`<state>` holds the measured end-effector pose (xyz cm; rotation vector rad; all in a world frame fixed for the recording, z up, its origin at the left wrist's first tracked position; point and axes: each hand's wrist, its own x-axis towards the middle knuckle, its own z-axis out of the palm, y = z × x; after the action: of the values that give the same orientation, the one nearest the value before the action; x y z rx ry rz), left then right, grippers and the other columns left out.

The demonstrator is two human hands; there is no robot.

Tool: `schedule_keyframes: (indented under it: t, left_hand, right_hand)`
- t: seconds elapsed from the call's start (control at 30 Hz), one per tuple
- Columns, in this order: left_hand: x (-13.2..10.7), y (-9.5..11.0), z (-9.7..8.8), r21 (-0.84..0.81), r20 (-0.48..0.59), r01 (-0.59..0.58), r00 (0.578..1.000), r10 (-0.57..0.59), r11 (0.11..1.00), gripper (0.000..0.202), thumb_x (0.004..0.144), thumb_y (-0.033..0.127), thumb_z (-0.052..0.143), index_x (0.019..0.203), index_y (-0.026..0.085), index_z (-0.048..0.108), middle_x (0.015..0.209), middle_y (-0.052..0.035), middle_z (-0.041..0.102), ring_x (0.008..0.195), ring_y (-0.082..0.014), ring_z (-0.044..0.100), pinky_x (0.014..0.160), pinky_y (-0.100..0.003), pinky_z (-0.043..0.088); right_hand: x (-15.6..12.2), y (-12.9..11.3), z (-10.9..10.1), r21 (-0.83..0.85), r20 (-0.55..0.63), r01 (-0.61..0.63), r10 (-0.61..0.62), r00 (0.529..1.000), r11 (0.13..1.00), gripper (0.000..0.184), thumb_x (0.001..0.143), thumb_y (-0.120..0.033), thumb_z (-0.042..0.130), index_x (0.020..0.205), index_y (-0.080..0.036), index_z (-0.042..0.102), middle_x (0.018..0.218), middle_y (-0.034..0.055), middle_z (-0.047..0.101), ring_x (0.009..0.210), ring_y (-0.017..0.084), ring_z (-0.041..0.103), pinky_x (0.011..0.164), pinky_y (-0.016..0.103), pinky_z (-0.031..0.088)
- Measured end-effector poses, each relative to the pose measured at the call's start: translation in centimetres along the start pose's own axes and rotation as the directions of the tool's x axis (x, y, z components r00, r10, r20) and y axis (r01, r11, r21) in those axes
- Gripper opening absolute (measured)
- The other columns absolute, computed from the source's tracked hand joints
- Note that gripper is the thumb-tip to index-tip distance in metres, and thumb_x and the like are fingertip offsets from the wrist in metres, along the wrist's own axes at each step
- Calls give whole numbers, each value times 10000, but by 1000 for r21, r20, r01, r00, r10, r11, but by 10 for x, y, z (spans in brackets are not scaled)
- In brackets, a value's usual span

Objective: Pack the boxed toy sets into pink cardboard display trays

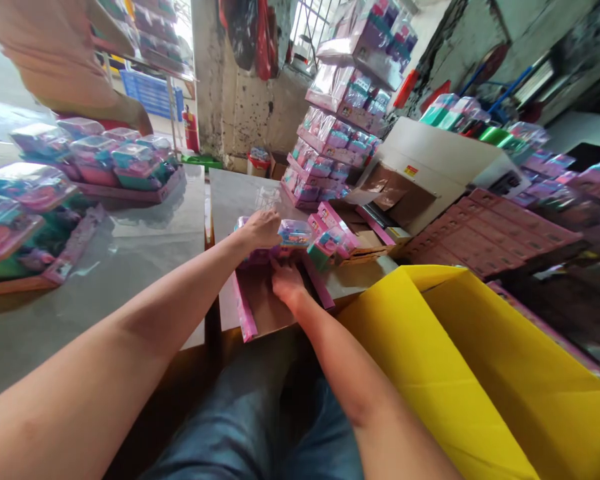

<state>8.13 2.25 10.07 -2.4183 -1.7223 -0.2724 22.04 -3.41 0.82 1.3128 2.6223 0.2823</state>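
A shallow pink-edged cardboard tray [260,303] lies before me at the table's front, its brown floor bare at the near end. Small clear-lidded plastic boxes [296,233] stand at its far end. My left hand [263,229] is closed on one of these plastic boxes, which it largely covers. Low in the tray is my right hand [287,281], its fingers stretched toward the boxes' near side; whether they touch is unclear. Just right of the tray, a tilted green plastic box [323,250] leans beside pink cardboard pieces [339,230].
A big yellow carton [405,333] stands open at my right. Filled trays [125,190] sit on the left table. Wrapped trays are stacked high [320,143] at the back, near a pale machine [430,160]. Another person [80,67] is at the upper left.
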Motion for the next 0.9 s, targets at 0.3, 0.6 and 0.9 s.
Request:
schedule_keyframes:
  t: [0.3, 0.6, 0.9]
  left_hand:
    - [-7, -1, 2, -67, -62, 39, 997, -43, 997, 526, 835, 382, 539, 1290, 118, 547, 1280, -163, 576, 1184, -325, 567, 952, -396, 479]
    - [33, 27, 6, -27, 53, -15, 998, 16, 1000, 955, 696, 572, 726, 1469, 138, 373, 1406, -202, 505, 1257, -368, 511, 1013, -432, 448]
    - [32, 32, 12, 25, 71, 23, 997, -25, 999, 697, 768, 522, 661, 1275, 67, 516, 1228, -218, 607, 1089, -348, 635, 886, -369, 502]
  right_hand:
    - [1, -2, 9, 31, -40, -45, 47, 998, 998, 431, 929, -124, 393, 1212, -158, 717, 1588, 58, 363, 1272, 323, 503, 1091, 443, 390]
    - [-7, 2, 6, 123, -106, -71, 85, 991, 990, 394, 918, -139, 421, 1182, -174, 711, 1518, 76, 458, 1145, 260, 578, 960, 357, 482]
    - [-49, 60, 6, 361, 80, -674, 699, 711, 645, 336, 936, -266, 572, 1196, -74, 661, 1147, 263, 672, 1056, 320, 675, 835, 399, 548]
